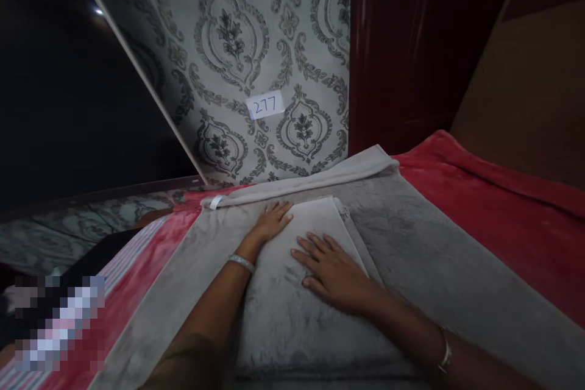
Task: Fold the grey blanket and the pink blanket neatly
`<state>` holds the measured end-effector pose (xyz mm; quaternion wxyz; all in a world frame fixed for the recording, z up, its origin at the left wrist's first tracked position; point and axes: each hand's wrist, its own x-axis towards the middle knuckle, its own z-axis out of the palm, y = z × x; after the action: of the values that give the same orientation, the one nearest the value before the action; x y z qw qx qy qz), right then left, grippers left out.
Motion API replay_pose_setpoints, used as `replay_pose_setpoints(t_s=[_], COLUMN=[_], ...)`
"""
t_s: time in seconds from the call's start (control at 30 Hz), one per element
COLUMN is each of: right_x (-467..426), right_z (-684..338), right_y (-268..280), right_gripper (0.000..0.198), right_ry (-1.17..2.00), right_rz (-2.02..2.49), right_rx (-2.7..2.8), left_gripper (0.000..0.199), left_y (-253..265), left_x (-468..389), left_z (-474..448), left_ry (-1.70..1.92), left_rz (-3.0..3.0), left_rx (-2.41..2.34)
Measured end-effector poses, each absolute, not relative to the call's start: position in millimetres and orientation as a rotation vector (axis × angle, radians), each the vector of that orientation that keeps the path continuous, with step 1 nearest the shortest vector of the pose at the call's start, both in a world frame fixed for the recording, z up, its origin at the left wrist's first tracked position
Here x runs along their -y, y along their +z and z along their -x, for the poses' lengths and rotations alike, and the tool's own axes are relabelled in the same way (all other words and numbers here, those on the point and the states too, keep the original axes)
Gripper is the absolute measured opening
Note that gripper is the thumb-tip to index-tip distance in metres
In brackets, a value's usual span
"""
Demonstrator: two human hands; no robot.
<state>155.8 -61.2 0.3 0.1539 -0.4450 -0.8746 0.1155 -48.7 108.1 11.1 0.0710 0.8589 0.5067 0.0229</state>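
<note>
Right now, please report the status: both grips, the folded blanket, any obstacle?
Left grip open, at far-left corner of folded gray blanket. Right grip open, laid on it. Gray spread underneath; no obstacle seen between grips.

Folded cloth [292, 323] before you: grey. Blanket [439, 262] beneath: grey. Bedding [484, 219] on your right: red. Sheet [130, 250] on your left: blue-grey stripes on white. Wallpaper [233, 36]: dark grey damask on pale ground. Label [265, 104]: white, blue digits.
</note>
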Motion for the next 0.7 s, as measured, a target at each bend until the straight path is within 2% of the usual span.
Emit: replay_pose_setpoints(t_s=[0.27, 0.53, 0.7], right_x=[59.7, 58.3, 59.6], right_z=[-156.9, -158.7, -161.1], right_y=[0.4, 0.7, -0.4], right_gripper=[0.059, 0.057, 0.058], right_ry=[0.365, 0.279, 0.264], right_rz=[1.247, 1.246, 1.248], right_rx=[2.502, 2.506, 2.448], left_gripper=[0.058, 0.062, 0.061], left_y=[2.3, 24.7, 22.4], left_x=[-114.9, -99.8, -58.6], left_z=[51.7, 36.9, 43.9], left_ry=[0.223, 0.019, 0.082], left_rz=[-2.556, -2.534, -2.486], left_rx=[-1.569, -1.716, -1.687])
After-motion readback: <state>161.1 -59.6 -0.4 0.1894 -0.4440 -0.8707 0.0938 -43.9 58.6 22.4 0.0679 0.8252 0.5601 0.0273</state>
